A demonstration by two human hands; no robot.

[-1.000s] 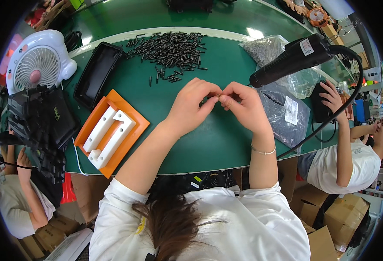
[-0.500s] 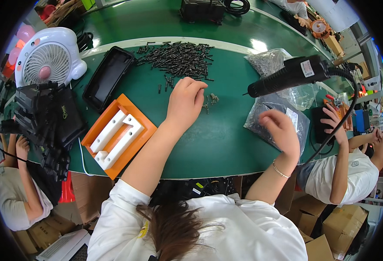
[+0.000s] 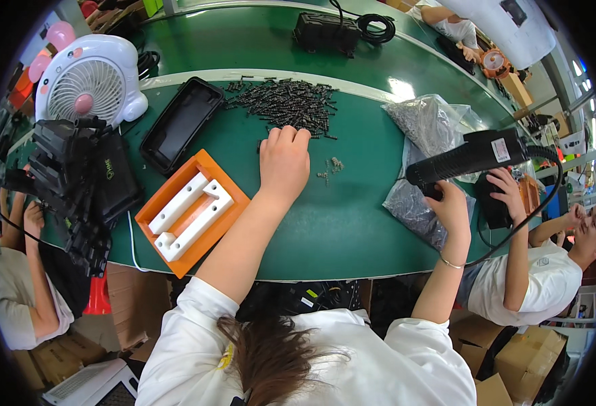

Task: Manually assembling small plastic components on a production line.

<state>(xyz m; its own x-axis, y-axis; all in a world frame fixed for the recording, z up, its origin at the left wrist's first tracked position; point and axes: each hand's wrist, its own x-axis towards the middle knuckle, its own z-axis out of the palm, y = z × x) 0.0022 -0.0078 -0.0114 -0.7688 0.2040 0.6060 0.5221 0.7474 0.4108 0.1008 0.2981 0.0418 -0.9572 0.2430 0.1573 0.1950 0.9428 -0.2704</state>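
Note:
My left hand is over the near edge of a pile of small black ribbed pieces, fingers curled down; its fingertips are hidden and I cannot tell what they hold. On the right, my right hand is bent inward with its fingers drawn together at a small dark thing, above a bag of dark small parts. A black power screwdriver with a thick cable hangs just beyond that hand; whether they touch I cannot tell. Between the hands lie a few small metal pieces, perhaps springs.
An orange tray with white holed blocks sits near my left forearm, a black open case behind it. A white fan and stacked black housings stand left. At right, a co-worker's hand rests by a black box.
My right hand has moved up and slightly right, closing its loosely curled fingers near the screwdriver. My left hand's fingers now point down into the pile. The whole view has shifted slightly.

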